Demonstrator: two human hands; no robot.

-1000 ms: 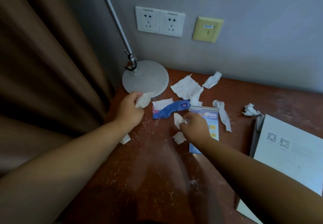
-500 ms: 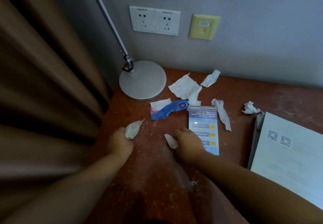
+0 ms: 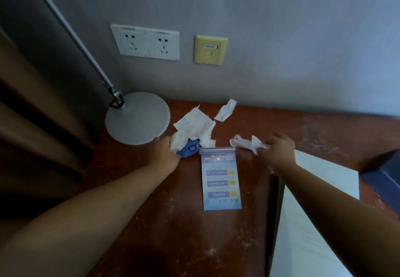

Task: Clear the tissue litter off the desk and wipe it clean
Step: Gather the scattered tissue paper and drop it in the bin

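On the reddish-brown desk (image 3: 173, 222), my left hand (image 3: 163, 154) grips crumpled white tissue together with a blue tissue wrapper (image 3: 189, 149), just right of the lamp base. My right hand (image 3: 278, 151) holds a bunch of white tissue scraps (image 3: 246, 143) above the top edge of the blue leaflet. A large flat tissue (image 3: 193, 124) lies behind the wrapper. A smaller torn tissue piece (image 3: 226, 110) lies near the wall.
A round grey lamp base (image 3: 137, 117) with a slanted pole stands at the back left. A blue leaflet (image 3: 219, 177) lies in the middle. A white booklet (image 3: 311, 222) covers the right side. Brown curtain hangs at the left; wall sockets sit above.
Both hands moved away from the near desk toward the back. The left now grips the blue wrapper with tissue; the right has gathered the tissue strip right of the leaflet.
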